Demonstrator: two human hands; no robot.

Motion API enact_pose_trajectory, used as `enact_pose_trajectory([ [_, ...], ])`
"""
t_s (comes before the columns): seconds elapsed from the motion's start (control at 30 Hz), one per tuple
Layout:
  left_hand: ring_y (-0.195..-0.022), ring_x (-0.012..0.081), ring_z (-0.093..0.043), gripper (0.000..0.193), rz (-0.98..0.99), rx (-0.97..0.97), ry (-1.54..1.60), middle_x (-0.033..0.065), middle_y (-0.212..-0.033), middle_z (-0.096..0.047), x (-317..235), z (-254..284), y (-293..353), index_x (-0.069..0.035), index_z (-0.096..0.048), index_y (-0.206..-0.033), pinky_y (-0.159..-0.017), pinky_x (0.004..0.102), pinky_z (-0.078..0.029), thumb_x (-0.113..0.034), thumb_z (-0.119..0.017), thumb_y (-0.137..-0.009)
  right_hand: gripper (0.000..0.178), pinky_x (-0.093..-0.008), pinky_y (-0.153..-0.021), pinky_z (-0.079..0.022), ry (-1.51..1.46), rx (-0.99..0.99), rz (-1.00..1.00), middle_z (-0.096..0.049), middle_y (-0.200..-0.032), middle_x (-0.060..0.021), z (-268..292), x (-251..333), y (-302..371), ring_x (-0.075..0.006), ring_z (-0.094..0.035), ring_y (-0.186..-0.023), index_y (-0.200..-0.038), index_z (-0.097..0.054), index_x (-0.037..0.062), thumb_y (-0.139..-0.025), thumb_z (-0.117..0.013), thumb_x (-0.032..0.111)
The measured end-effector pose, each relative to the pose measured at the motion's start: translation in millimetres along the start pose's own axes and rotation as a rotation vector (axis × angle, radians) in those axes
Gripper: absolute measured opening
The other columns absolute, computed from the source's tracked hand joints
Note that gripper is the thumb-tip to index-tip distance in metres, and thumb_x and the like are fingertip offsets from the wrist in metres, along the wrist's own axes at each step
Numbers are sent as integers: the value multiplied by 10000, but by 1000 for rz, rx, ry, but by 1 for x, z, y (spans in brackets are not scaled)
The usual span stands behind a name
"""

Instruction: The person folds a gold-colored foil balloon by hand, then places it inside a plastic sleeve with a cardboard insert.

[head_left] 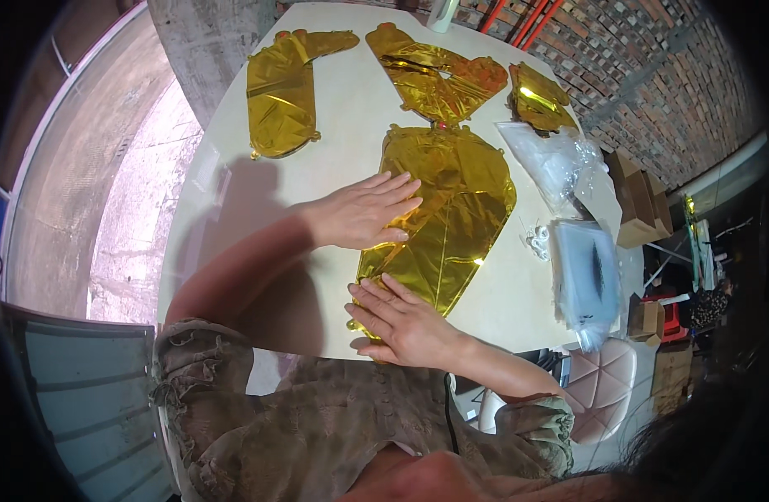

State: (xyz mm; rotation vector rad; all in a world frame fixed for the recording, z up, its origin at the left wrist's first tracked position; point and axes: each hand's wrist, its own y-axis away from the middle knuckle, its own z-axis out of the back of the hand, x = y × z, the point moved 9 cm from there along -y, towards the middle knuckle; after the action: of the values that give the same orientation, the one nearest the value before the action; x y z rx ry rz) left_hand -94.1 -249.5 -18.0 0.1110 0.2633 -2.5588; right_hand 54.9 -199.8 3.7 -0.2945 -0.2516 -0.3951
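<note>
A flat, uninflated gold foil balloon (464, 188) lies on the pale table (221, 243) in front of me. My left hand (363, 213) rests flat on its left side, fingers spread and pointing right. Closer to me, my right hand (405, 325) presses on the balloon's lower end with its fingers stretched out toward the left. Neither hand grips anything. Beyond the top of this balloon, another gold foil piece (439, 79) meets or nearly meets it at a small reddish spot. A separate curved gold foil balloon (281, 100) lies at the far left.
At the far right sits a folded gold foil piece (539, 100), beside crumpled clear plastic bags (551, 159). A stack of clear plastic sleeves (587, 268) lies along the right edge, near a small white tangle (538, 241). Past the table are a cardboard box (639, 201) and a padded chair (603, 389).
</note>
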Motion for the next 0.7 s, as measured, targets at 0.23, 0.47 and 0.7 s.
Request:
enact_pose_trajectory([
  [0.23,-1534,326,-170,693,-5,-13,-8,191,-1633,-240,1,-5,-5,-27,-346,-1531,-1255,463,-108,-498,-437,-1031,649,-495,-1195,-296,98,-14,-4,-570,-1377,-235,4,19,0,-350,-537,-1311,-1284,-593,-60,-930,-622,483],
  [0.47,-1529,323,-181,717,19,-9,-6,177,-1632,-250,5,-9,-7,-41,-343,-1538,-1256,464,-97,-544,-393,-1030,538,-488,-1137,-383,-94,-13,-41,-641,-1251,-202,27,-2,-1,-342,-608,-1203,-1270,-628,-2,-930,-655,414],
  [0.7,-1529,339,-178,713,47,57,16,187,-1631,-246,6,-3,-5,-54,-311,-1554,-1252,477,-99,-523,-432,-1030,453,-442,-901,-532,115,-201,-882,-689,-1100,-239,123,-270,58,-386,-665,-1052,-1176,-682,13,-899,-670,371],
])
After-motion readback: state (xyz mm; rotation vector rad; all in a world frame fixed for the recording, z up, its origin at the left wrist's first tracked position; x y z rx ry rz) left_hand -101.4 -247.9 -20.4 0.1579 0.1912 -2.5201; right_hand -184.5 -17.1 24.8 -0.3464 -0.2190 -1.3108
